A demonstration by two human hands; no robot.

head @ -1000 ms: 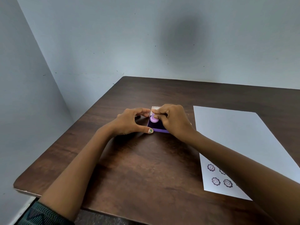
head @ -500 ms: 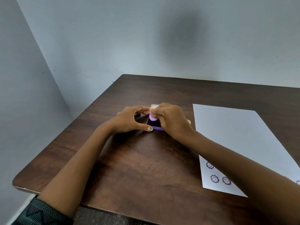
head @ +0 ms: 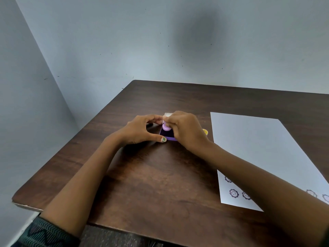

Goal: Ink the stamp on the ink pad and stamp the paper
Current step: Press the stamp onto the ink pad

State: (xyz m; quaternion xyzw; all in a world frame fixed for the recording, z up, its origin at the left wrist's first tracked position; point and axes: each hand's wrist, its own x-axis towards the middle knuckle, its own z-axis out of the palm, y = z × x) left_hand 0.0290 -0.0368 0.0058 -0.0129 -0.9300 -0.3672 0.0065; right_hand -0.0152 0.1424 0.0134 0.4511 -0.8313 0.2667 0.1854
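A small purple ink pad (head: pixel 168 136) lies open on the dark wooden table (head: pixel 160 184), its pale lid (head: pixel 167 114) raised at the far side. My left hand (head: pixel 142 130) pinches the pad's left edge between thumb and fingers. My right hand (head: pixel 187 131) grips a lilac round stamp (head: pixel 166 127) that sits on the dark ink surface. A white paper sheet (head: pixel 258 148) lies to the right, bearing several purple flower-face prints (head: pixel 233 193) near its front edge; my right forearm covers some.
A small yellow round object (head: pixel 205 131) peeks out behind my right hand, between the pad and the paper. Grey walls close the table's far and left sides. The table's front left corner (head: pixel 19 202) is chipped.
The stamp stays on the pad with both hands around it. The view has shifted slightly, so the scene sits a little lower and left in frame.
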